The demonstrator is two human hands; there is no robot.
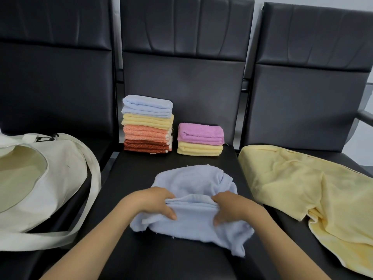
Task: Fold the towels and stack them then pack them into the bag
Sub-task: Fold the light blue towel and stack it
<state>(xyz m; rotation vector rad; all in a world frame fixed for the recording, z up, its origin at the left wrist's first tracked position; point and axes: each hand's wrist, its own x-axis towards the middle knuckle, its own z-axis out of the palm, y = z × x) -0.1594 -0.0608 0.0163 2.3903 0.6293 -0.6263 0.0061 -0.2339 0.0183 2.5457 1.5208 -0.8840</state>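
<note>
Skew threatens: left hand (149,203) and right hand (232,209) fingers (170,214) pinch the blue towel (191,182), lower centre; pull unevenly and your edges misalign.

On the middle seat of the bench (181,259), a half-folded towel (193,225) lies nearest the person. The left hand (153,201) grips its fold on the left and the right hand (232,207) on the right. Behind it, by the backrest (181,77), stand two stacks of folded towels, the taller stack (148,124) to the left and the shorter stack (200,139) near it on the right. The bag (50,178) lies on the left seat. An unfolded towel (302,188) is spread over the right seat.
</note>
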